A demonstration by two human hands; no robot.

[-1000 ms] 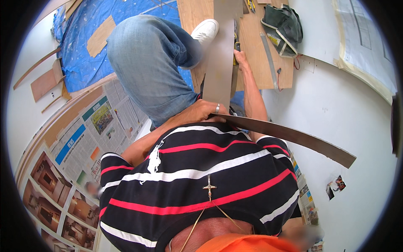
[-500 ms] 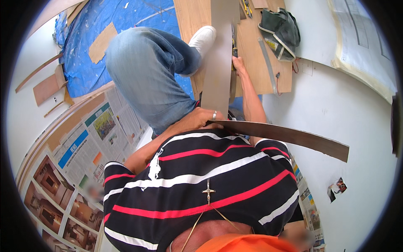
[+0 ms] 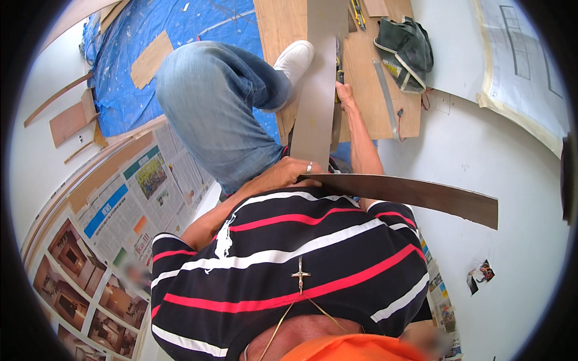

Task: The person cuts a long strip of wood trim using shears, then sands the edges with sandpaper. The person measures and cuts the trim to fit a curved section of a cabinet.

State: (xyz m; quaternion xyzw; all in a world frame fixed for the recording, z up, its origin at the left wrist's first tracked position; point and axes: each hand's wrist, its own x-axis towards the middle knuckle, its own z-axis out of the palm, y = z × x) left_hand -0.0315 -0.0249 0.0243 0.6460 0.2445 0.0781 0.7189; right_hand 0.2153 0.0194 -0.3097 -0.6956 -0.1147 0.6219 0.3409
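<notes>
At my waist, my left hand [image 3: 282,173] is closed around the near end of a thin dark-brown strip [image 3: 415,195]. The strip reaches out to the right, bending slightly. A long grey-brown board [image 3: 319,90] runs away from my waist past the shoe, its near end beside the left hand's fingers. Along that board's right edge, my right hand [image 3: 345,96] is wrapped round a black-and-yellow handled tool [image 3: 340,77]. The board covers part of the tool, so its exact kind cannot be made out.
Wooden panels [image 3: 385,114] lie under the long board, with a yellow knife-like tool [image 3: 359,15], a dark tool bag [image 3: 404,51] and a clear narrow strip [image 3: 385,90] on them. Blue sheeting [image 3: 211,24] spreads left. A white wall with exposed wires [image 3: 481,275] stands right.
The view has shifted slightly. Both hands keep their grips, and the board and strip stay almost where they were.
</notes>
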